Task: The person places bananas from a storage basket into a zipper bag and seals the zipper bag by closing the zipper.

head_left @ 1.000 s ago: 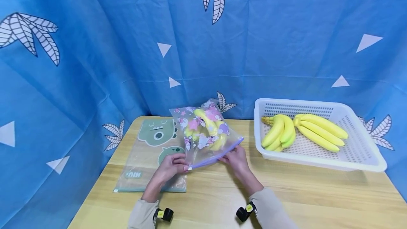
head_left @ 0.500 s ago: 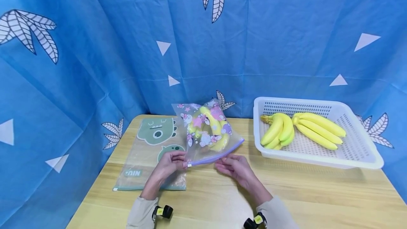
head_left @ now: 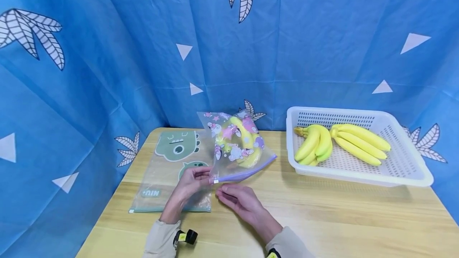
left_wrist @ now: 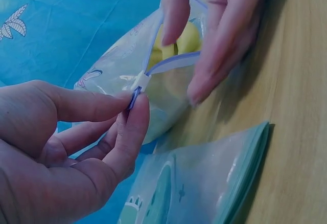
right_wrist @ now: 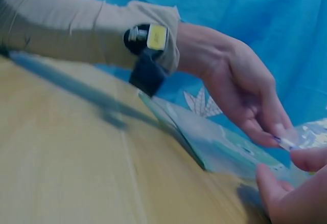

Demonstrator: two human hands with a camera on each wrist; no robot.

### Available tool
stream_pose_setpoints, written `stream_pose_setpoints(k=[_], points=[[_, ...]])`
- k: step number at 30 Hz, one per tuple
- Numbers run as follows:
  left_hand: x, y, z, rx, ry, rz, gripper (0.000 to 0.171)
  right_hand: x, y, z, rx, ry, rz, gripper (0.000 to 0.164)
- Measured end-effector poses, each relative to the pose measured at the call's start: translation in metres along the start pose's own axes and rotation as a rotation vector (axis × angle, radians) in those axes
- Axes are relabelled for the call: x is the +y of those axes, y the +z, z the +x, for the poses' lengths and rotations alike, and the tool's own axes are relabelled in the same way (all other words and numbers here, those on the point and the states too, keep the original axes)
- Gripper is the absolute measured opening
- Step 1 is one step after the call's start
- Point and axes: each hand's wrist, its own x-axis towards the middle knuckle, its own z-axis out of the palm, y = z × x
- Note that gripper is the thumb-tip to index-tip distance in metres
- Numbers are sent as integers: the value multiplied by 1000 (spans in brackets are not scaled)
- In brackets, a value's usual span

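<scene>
A clear zip bag with pink and purple cartoon prints and a purple zip holds a bunch of yellow bananas. My left hand pinches the zip's left end between thumb and forefinger, beside the white slider. In the left wrist view the bag's mouth gapes beyond the slider. My right hand is just below the slider, thumb and fingers parted, with nothing visible between them. It looks apart from the zip.
A second zip bag, with green dinosaur prints and a green zip, lies flat on the wooden table at left. On the right stands a white basket with two banana bunches. A blue curtain hangs behind.
My right hand has left the zip's right side and moved left toward the slider end. The left hand keeps its pinch; the bag has shifted slightly right and up in view.
</scene>
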Motion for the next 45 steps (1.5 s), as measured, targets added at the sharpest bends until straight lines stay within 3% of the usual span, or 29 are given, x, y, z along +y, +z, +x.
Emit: stream_pose_setpoints(k=[7,18,30,45], points=[[3,3,0,25,13,25,45,4,11,8,76,-39,131,23],[1,0,-4,29,20,37,44,8,20,15,139,-76,69,36],[-3,-3,-2,22,53,32,41,10,24,20,162,-105,27,34],[-3,-2,-1,62,16,47,38,13,24,23,200,-124,9,38]])
